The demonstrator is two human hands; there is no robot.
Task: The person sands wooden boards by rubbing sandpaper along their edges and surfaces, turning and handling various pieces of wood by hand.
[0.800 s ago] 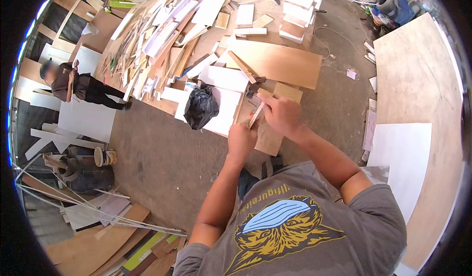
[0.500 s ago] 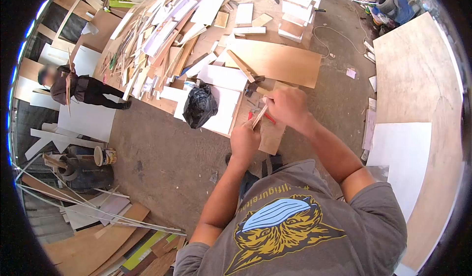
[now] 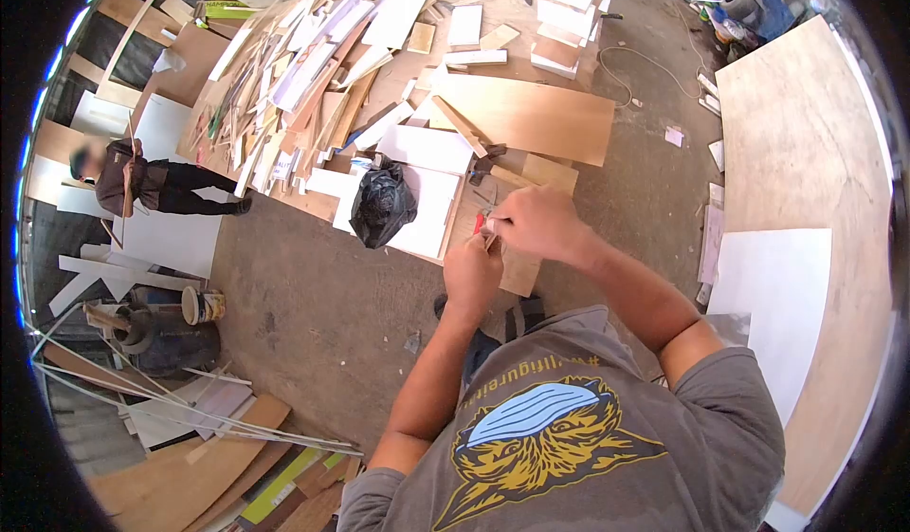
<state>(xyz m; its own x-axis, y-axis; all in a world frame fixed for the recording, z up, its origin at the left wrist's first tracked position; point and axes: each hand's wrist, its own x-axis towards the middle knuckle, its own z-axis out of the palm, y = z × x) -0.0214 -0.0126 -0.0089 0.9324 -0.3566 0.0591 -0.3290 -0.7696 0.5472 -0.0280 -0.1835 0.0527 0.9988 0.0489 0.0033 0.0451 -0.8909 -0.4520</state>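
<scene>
My left hand [image 3: 472,276] is closed around a thin, pale wooden strip [image 3: 490,239], and only a short length shows above its fingers. Close by, my right hand [image 3: 540,224] is closed in a pinch at the upper end of that strip; what lies between its fingers is hidden. Just beyond them, a red-handled tool [image 3: 479,222] lies partly covered on the worktable. A hammer [image 3: 460,127] with a wooden handle rests farther back. Left of the hands, a crumpled black plastic bag [image 3: 384,205] sits on a white board [image 3: 424,233].
Wood offcuts [image 3: 313,67] are heaped across the table's left side. A brown panel [image 3: 550,119] and stacked white boards [image 3: 559,34] lie at the back. Another person [image 3: 152,176] stands at the left. Large sheets [image 3: 806,153] lean at the right; a cable [image 3: 611,67] lies on the floor.
My right hand has moved down and left, closer to my left hand, so less of the strip shows between them. The person at the left has shifted the long pieces they hold.
</scene>
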